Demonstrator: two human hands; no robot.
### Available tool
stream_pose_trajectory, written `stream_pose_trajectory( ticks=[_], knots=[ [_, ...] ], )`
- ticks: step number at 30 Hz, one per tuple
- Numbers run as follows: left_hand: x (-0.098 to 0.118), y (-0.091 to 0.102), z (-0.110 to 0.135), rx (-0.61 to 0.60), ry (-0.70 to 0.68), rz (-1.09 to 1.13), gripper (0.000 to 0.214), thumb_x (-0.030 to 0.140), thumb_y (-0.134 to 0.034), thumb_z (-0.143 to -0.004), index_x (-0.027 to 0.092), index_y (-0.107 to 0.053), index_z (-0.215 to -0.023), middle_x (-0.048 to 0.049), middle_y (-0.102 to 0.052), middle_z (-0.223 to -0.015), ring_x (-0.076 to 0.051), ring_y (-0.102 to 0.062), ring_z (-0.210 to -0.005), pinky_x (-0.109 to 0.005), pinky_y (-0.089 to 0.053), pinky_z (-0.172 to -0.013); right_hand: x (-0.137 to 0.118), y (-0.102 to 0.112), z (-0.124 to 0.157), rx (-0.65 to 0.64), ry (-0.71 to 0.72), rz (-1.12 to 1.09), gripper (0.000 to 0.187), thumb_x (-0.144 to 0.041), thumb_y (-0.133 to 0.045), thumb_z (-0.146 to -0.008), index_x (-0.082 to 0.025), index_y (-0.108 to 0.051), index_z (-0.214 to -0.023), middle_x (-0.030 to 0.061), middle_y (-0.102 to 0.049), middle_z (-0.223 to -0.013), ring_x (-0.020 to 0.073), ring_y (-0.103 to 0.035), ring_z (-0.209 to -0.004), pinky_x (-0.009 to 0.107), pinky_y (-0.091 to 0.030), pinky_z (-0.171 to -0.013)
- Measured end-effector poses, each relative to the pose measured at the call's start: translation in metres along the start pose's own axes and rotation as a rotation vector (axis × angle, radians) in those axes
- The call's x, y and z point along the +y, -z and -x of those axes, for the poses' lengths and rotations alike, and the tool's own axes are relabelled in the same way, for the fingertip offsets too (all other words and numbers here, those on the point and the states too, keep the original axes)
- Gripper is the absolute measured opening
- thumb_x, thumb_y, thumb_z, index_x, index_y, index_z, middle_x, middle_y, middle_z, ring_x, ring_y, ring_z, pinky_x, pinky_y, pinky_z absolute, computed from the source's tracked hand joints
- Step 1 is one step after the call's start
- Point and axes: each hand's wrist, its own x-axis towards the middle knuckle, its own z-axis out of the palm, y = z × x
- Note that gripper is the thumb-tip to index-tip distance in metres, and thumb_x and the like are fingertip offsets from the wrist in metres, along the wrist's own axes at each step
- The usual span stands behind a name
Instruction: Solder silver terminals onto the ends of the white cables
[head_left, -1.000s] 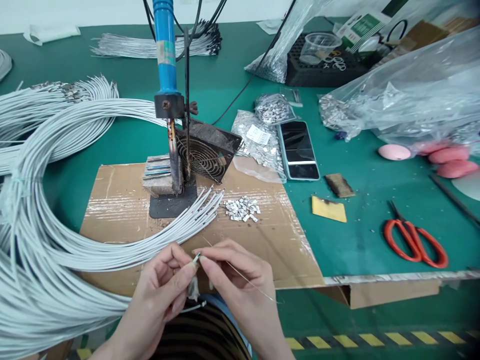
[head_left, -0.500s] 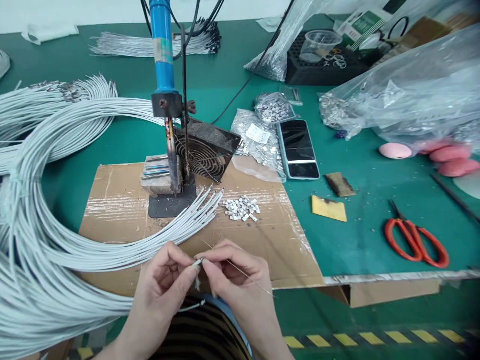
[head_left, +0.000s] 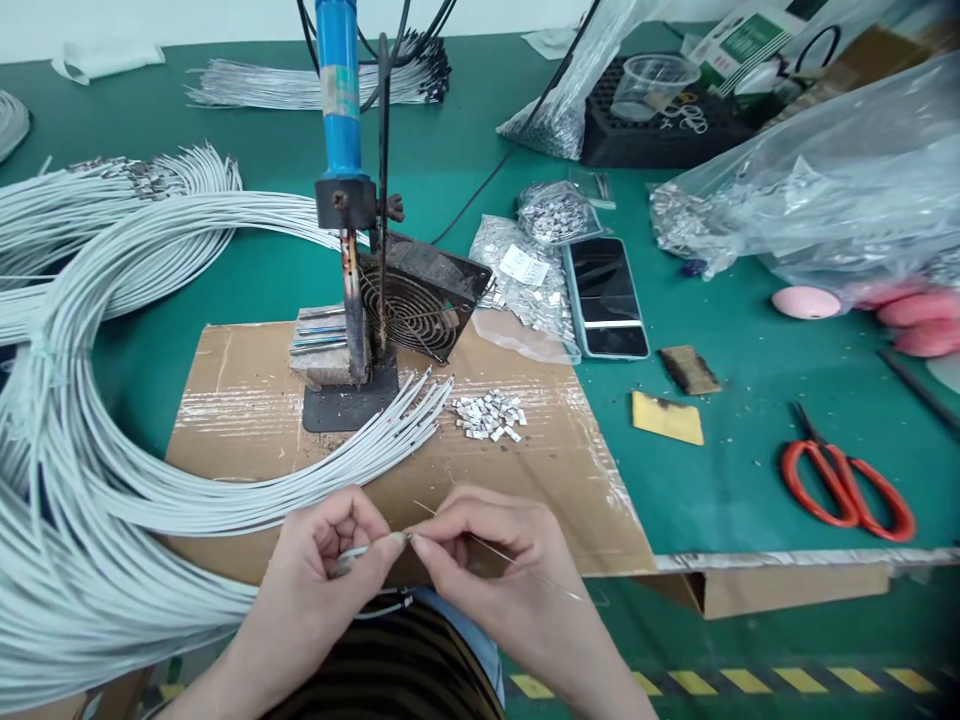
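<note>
My left hand (head_left: 322, 575) is closed around a white cable (head_left: 352, 556), its tip pinched between thumb and forefinger. Fingertip to fingertip with it, my right hand (head_left: 506, 575) pinches at the cable's end; whatever small part sits there is too tiny to make out. A thin, stiff wire (head_left: 491, 550) runs through the right hand's fingers and sticks out on both sides. Behind both hands, a fanned bundle of white cables (head_left: 247, 508) lies on the cardboard (head_left: 555, 480), beside a pile of small silvery metal pieces (head_left: 489, 415).
A blue-handled soldering iron (head_left: 341, 120) stands clamped upright, a small fan (head_left: 420, 305) beside it. To the right lie a phone (head_left: 606, 295), a yellow sponge (head_left: 667, 418) and red-handled scissors (head_left: 844, 485). Plastic bags of metal parts (head_left: 525, 280) lie behind.
Both hands have moved slightly lower. The cable end that showed between them is now mostly covered by the left fingers, and the right hand has turned a little, shifting the thin wire.
</note>
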Motion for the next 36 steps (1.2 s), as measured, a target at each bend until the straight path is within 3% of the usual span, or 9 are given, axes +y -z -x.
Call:
stream_pose_trajectory(
  ticks=[4,8,14,19,23,26,30,32,36],
  knots=[
    [0.001,-0.002,-0.002,0.033,-0.005,-0.026,0.028,0.034,-0.076,-0.084,0.019,-0.062,-0.065,0.0051,-0.049,-0.055,-0.011,-0.040,-0.053,-0.021,-0.031,-0.051,-0.005,0.004,0.000,-0.048,0.022,0.030,0.017,-0.020,-0.072,-0.087,-0.019,-0.085,-0.076,0.0021,-0.064,-0.063,0.0123,-0.056,-0.055,0.023,-0.044,-0.049],
    [0.000,-0.004,0.001,0.067,-0.057,-0.027,0.025,0.032,-0.077,-0.085,0.019,-0.065,-0.067,0.0037,-0.055,-0.056,-0.011,-0.045,-0.053,-0.020,-0.034,-0.050,-0.008,0.003,-0.002,-0.013,0.000,0.018,0.017,-0.018,-0.074,-0.083,-0.017,-0.081,-0.068,0.0011,-0.061,-0.059,0.0110,-0.053,-0.052,0.022,-0.041,-0.047],
    [-0.008,-0.012,0.003,0.135,-0.134,0.085,0.034,0.037,-0.072,-0.094,0.018,-0.062,-0.067,0.0065,-0.047,-0.055,-0.008,-0.033,-0.051,-0.018,-0.027,-0.046,0.010,-0.030,0.002,0.279,0.049,-0.197,0.017,-0.012,-0.073,-0.080,-0.018,-0.076,-0.064,-0.0035,-0.056,-0.055,0.0076,-0.045,-0.046,0.019,-0.036,-0.041],
    [0.000,-0.013,0.003,0.054,0.014,0.321,0.036,0.045,-0.074,-0.093,0.018,-0.061,-0.072,0.0080,-0.047,-0.057,-0.006,-0.025,-0.048,-0.015,-0.020,-0.040,0.025,-0.053,0.011,0.512,0.386,-0.018,0.024,0.000,-0.070,-0.083,-0.023,-0.078,-0.085,-0.0017,-0.066,-0.064,0.0120,-0.056,-0.055,0.024,-0.049,-0.050],
    [0.013,-0.008,0.002,0.040,0.101,0.371,0.028,0.043,-0.080,-0.088,0.019,-0.069,-0.083,0.0077,-0.055,-0.065,-0.003,-0.013,-0.046,-0.014,-0.013,-0.037,0.023,-0.041,0.008,0.410,0.602,0.235,0.035,0.007,-0.071,-0.083,-0.022,-0.077,-0.103,0.0029,-0.073,-0.075,0.0155,-0.064,-0.064,0.029,-0.055,-0.055],
    [0.018,-0.006,0.000,0.084,0.054,0.294,0.024,0.035,-0.082,-0.084,0.016,-0.070,-0.078,0.0073,-0.052,-0.060,-0.003,-0.022,-0.048,-0.012,-0.019,-0.041,0.017,-0.024,0.004,0.296,0.664,0.335,0.033,0.006,-0.069,-0.086,-0.020,-0.076,-0.105,0.0046,-0.075,-0.078,0.0161,-0.064,-0.068,0.029,-0.056,-0.059],
    [0.018,-0.008,0.000,0.135,-0.013,0.197,0.016,0.023,-0.081,-0.079,0.015,-0.069,-0.072,0.0066,-0.052,-0.057,-0.006,-0.038,-0.053,-0.011,-0.033,-0.050,0.011,-0.006,-0.003,0.096,0.472,0.241,0.016,-0.008,-0.062,-0.096,-0.019,-0.073,-0.092,0.0031,-0.069,-0.077,0.0151,-0.061,-0.069,0.029,-0.051,-0.062],
    [0.015,-0.009,0.001,0.121,-0.045,0.159,0.012,0.021,-0.078,-0.081,0.016,-0.070,-0.074,0.0057,-0.056,-0.058,-0.006,-0.044,-0.053,-0.012,-0.036,-0.051,0.009,0.000,-0.008,0.022,0.372,0.216,0.020,-0.018,-0.058,-0.100,-0.019,-0.067,-0.083,0.0016,-0.062,-0.074,0.0151,-0.058,-0.068,0.029,-0.047,-0.061],
    [0.010,-0.011,0.001,0.108,-0.075,0.153,0.011,0.020,-0.075,-0.085,0.018,-0.071,-0.075,0.0054,-0.058,-0.061,-0.007,-0.048,-0.054,-0.012,-0.038,-0.050,0.010,-0.001,-0.014,-0.080,0.451,0.262,0.024,-0.012,-0.053,-0.100,-0.021,-0.052,-0.079,-0.0014,-0.051,-0.073,0.0154,-0.049,-0.071,0.029,-0.040,-0.063]
  ],
)
